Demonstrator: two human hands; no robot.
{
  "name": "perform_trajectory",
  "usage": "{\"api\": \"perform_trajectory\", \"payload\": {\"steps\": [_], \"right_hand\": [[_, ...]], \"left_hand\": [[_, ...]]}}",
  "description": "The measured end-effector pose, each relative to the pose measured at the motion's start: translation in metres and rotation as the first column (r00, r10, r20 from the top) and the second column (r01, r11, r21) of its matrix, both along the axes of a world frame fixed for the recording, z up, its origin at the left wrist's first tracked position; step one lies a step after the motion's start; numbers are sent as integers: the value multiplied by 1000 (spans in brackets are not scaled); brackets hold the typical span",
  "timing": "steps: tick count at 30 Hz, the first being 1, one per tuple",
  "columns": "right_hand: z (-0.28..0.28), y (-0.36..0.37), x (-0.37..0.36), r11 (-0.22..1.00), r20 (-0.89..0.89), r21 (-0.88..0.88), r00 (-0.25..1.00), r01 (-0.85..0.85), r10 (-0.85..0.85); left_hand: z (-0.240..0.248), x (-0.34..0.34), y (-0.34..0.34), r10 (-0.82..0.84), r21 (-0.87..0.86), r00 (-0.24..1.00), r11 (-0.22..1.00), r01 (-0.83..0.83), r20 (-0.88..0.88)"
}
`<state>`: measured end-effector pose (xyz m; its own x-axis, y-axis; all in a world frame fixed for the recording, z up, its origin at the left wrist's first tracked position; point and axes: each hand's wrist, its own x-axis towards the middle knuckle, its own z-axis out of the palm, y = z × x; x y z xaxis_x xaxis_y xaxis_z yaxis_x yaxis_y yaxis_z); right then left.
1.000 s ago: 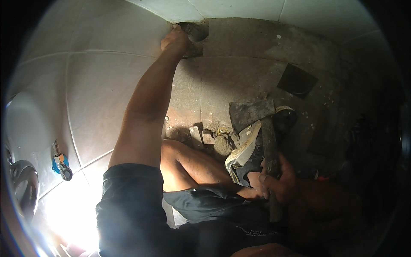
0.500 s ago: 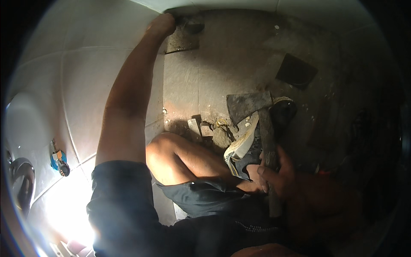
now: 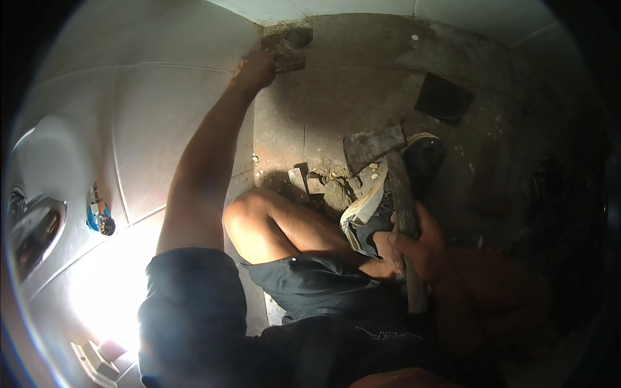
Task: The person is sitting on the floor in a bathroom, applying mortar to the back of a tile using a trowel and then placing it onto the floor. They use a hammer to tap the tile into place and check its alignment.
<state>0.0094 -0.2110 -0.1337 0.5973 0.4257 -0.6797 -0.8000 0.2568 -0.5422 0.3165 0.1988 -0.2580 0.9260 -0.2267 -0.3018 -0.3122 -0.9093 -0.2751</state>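
Note:
My right hand is wrapped round the wooden handle of an axe. The axe lies up and away from me, its broad, worn steel head beside a shoe with a pale sole. My left arm reaches far along the tiled wall. At its end my left hand is closed, its fingers mostly hidden and in shadow; what it holds cannot be made out. Just beyond it, in the far corner, a rough brown patch shows in the floor, with a round dark hole.
Broken tile pieces and rubble lie between my knee and the shoe. A dark square plate is on the far floor. On the left wall are a valve and a shiny metal fitting, beside bright glare.
My left hand has drawn back from the corner toward me. The hole and brown patch show more plainly, where a pale slab-like surface was seen. My right hand still holds the axe.

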Motion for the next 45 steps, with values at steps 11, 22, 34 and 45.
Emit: {"api": "perform_trajectory", "payload": {"steps": [11,22,34,45], "right_hand": [[50,-57,2,911,126,-49,908,409,-401],[-46,-226,116,-219,49,-924,664,314,746],[-54,-237,106,-288,-115,-944,659,160,743],[68,-248,-60,77,198,-975,660,209,725]], "left_hand": [[125,-200,-97,500,-490,864,739,-462,-60],[161,-406,-133,-32,-618,984,782,-85,-177],[256,-446,-171,-69,-424,546,713,-558,-835],[315,-387,-355,-952,-461,241,-303,-834,190]]}}
